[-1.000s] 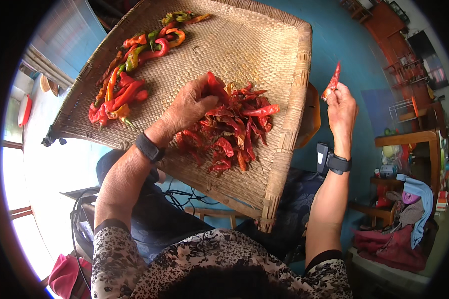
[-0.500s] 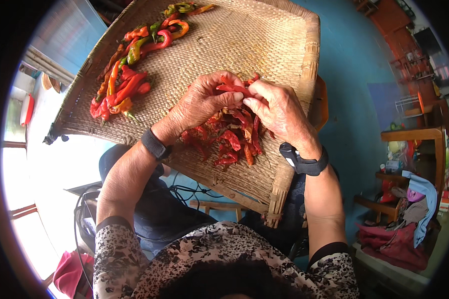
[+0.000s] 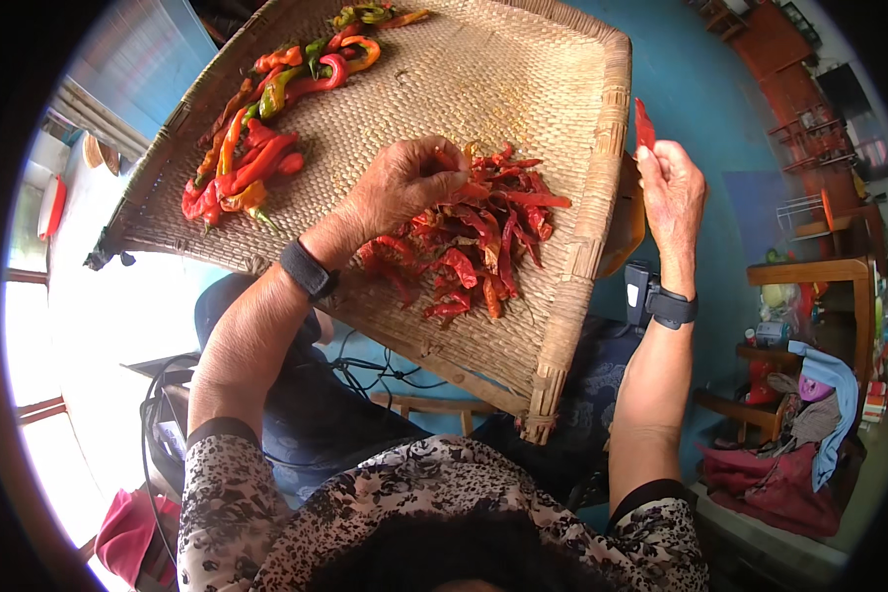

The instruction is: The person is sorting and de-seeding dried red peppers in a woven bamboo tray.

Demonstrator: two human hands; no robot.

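Observation:
A broad woven winnowing basket lies across my lap. On its near right part is a heap of dried red chili peppers. Over the left side of that heap is my left hand, its thumb and fingers pinched on a red chili piece that is mostly hidden. Beyond the basket's right rim, my right hand holds up another red chili piece between thumb and fingers. An orange container shows partly under the rim, just left of this hand.
Fresher red, orange and green peppers line the basket's left side. Below the basket are a wooden stool and dark cables. To the right stands a wooden chair with cloths on and below it.
My hands were together over the heap and have parted. The right one has moved right, past the rim, with a chili piece; the left stays near the heap.

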